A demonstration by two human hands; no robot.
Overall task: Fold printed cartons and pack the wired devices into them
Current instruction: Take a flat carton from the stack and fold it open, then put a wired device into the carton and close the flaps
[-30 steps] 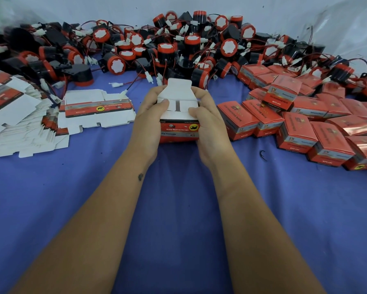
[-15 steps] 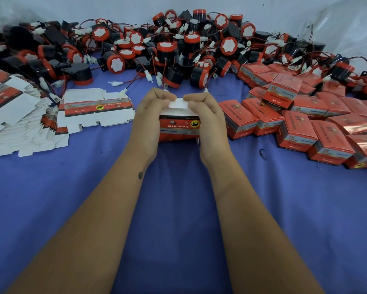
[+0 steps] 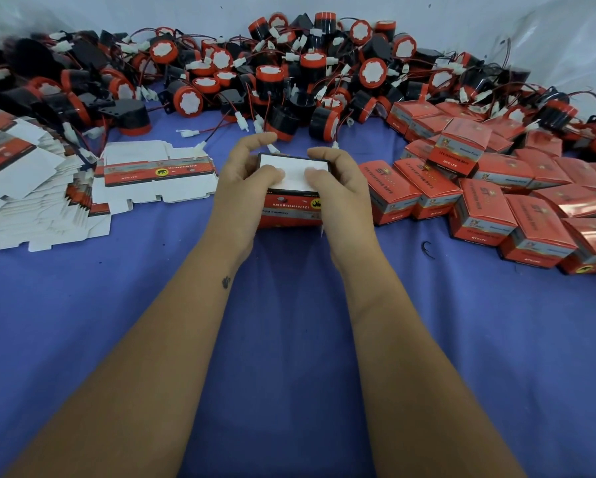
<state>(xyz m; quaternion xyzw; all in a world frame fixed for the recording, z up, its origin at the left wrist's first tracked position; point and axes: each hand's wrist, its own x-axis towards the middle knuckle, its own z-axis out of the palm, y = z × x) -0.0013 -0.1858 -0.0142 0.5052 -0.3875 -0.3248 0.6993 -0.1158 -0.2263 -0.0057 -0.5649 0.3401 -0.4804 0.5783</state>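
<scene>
Blue cloth (image 3: 289,339) covers the desk, with a pale sheet hung behind it. At the centre stands a red printed carton (image 3: 289,208), resting on the cloth and gripped from both sides. The left hand (image 3: 241,188) curls round the carton's left end, thumb laid on the white flap (image 3: 295,170) on top, fingers arched over the far edge. The right hand (image 3: 341,188) mirrors it on the right end, thumb on the same flap, fingers curled over the far right corner. Both grips are closed on the carton; the two thumb tips lie near each other on the flap, not touching. The flap lies flat over the carton's top. The contents of the carton cannot be seen.

Just left of the carton lies a flat unfolded carton blank (image 3: 155,174), print side up. Further left, a fanned stack of blanks (image 3: 24,188) reaches the frame edge. To the right, folded red cartons (image 3: 479,201) are heaped close together, several leaning on each other. Along the far edge of the desk runs a large pile of black-and-red round wired devices (image 3: 289,84), their red wires and white plugs tangled; the nearest devices sit just beyond the fingers. A small dark curled scrap (image 3: 427,250) lies on the cloth right of the right wrist.
</scene>
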